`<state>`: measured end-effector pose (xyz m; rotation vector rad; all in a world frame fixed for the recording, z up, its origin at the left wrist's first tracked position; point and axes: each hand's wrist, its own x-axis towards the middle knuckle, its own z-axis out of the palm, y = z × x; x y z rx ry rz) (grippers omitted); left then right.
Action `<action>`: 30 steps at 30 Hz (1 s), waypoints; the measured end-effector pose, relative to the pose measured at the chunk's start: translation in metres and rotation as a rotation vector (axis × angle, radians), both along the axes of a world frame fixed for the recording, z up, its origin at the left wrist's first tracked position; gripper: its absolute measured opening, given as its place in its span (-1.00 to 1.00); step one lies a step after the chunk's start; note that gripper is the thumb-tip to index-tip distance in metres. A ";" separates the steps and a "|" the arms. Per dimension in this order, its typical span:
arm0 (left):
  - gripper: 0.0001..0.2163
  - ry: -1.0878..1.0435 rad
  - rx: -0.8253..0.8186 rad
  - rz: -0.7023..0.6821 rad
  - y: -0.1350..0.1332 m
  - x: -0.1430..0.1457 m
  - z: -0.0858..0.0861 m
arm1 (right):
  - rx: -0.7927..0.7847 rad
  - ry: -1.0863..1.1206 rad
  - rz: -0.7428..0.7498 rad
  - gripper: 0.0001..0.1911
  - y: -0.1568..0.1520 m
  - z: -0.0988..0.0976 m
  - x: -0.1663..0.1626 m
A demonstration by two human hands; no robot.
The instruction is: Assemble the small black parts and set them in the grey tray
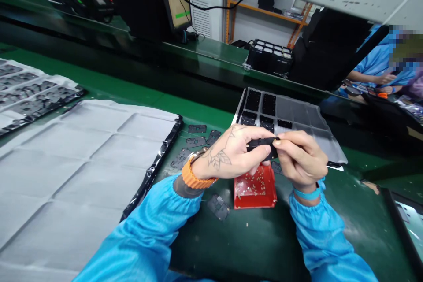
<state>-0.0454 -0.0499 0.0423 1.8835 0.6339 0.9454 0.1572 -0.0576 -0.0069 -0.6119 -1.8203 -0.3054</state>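
Observation:
My left hand is closed around a flat black plastic part, held tilted above the table. At the part's right end, my right hand has thumb and forefinger pinched together. Whatever is between those fingertips is too small to make out. Below both hands lies a shallow red tray with many tiny brass-coloured pieces scattered in it. Several similar black parts, such as one black plate, lie loose left of my hands. Another black plate rests left of the red tray.
A large pale compartmented tray covers the left side. At the right rear, another compartmented tray holds black parts in some cells. A filled tray is far left. A monitor stands behind; a person in blue sits at upper right.

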 end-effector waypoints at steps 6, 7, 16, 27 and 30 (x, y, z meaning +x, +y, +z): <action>-0.79 -0.018 -0.011 -0.026 0.001 0.000 -0.002 | 0.022 0.006 -0.015 -0.72 -0.001 0.001 -0.001; -0.78 -0.020 -0.019 -0.029 0.001 0.000 -0.002 | 0.028 0.005 -0.006 -0.73 -0.001 0.001 -0.002; -0.80 0.047 0.086 0.068 0.001 -0.003 0.000 | -0.062 -0.006 0.050 -0.66 -0.002 0.005 -0.001; -0.78 0.073 0.170 0.102 -0.001 0.001 -0.003 | 0.014 -0.067 -0.029 -0.59 -0.003 0.000 0.004; -0.79 0.063 0.143 0.087 -0.001 0.000 -0.002 | 0.015 -0.070 -0.037 -0.61 -0.002 0.000 0.004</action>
